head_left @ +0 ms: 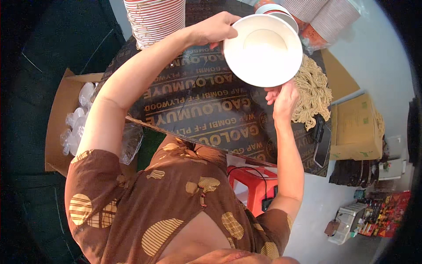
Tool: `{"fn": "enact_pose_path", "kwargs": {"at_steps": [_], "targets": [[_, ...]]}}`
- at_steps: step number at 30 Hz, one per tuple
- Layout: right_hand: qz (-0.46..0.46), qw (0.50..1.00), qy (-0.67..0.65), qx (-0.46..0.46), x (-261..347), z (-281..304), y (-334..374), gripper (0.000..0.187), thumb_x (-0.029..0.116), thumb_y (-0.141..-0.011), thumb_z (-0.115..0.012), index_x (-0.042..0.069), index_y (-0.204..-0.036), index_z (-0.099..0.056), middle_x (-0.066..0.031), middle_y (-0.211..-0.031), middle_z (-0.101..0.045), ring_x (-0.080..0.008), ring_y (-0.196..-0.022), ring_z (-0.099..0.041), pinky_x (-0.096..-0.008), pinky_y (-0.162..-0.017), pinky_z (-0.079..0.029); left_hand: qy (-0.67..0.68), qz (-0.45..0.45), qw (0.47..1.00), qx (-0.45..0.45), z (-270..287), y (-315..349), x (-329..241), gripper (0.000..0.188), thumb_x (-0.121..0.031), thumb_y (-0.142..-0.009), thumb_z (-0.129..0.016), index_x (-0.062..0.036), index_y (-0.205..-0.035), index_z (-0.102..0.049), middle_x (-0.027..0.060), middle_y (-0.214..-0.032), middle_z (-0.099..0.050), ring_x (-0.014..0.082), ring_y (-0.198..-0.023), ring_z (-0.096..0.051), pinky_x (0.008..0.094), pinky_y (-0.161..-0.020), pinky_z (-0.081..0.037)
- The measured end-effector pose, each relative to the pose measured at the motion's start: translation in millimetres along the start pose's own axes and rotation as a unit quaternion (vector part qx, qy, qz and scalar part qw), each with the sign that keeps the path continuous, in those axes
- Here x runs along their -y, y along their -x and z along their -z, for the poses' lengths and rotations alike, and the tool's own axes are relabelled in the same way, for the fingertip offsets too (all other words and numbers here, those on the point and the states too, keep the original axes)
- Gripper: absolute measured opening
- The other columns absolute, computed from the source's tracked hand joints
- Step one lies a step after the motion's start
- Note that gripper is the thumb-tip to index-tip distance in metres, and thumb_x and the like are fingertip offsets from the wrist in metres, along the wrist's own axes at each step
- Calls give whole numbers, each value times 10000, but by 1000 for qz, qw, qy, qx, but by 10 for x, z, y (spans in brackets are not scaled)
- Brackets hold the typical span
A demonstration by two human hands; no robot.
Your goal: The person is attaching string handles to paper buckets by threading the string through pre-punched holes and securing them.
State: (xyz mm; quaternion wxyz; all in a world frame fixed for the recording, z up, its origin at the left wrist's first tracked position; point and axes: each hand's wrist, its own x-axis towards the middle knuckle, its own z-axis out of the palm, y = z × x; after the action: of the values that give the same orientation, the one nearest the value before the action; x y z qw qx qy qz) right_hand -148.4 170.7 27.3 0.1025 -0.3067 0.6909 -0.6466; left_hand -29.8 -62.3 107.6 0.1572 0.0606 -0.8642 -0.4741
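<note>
Tilted so that its white inside faces me, a white paper bowl [263, 66] is held above the dark printed board. My left hand [215, 29] grips its upper left rim, thumb and fingers closed on the edge. At the lower right rim is my right hand [285, 99], its fingers curled in against the bowl. Just behind the bowl, partly hidden by it, are more round bowls [278, 12]. A heap of cream-coloured cords [313, 92] lies beside my right hand. Left of my left hand rises a tall stack of bowls [156, 22] with reddish sides.
The board tabletop [189, 110] ends in front of my body. Wrapped bowl stacks [327, 20] are at the far right. A phone [323, 145] lies near the right edge. An open carton [59, 127] holds clear plastic pieces; a closed carton [356, 127] and red stool [252, 187] stand nearby.
</note>
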Motion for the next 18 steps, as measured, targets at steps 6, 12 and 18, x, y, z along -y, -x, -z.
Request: {"fn": "enact_pose_path", "kwargs": {"at_steps": [6, 12, 18], "targets": [[22, 1000, 16, 9, -33, -74, 175, 476, 332, -1024, -298, -49, -1054, -582, -82, -639, -590, -118, -439, -525, -227, -377, -421, -62, -60, 996, 21, -118, 186, 432, 718, 44, -734, -417, -187, -1411, -476, 227, -1550, -203, 287, -1320, -447, 379, -930, -511], [29, 990, 134, 28, -83, -57, 126, 394, 249, -957, -536, 30, -1285, -538, -114, -834, -670, -142, -662, -648, -285, -519, -499, -70, -113, 991, 27, -101, 345, 415, 732, 63, -737, -408, -220, -1408, -479, 179, -1572, -168, 316, -1427, -229, 417, -1073, -391], [148, 957, 247, -28, -312, -46, -73, 426, 321, -948, -568, 1, -1226, -527, -243, -915, -670, -336, -883, -685, -390, -703, -504, -175, -162, 971, 5, -179, 566, 213, 783, 78, -735, -394, -261, -1440, -426, 155, -1577, -176, 326, -1311, -454, 360, -986, -473]]}}
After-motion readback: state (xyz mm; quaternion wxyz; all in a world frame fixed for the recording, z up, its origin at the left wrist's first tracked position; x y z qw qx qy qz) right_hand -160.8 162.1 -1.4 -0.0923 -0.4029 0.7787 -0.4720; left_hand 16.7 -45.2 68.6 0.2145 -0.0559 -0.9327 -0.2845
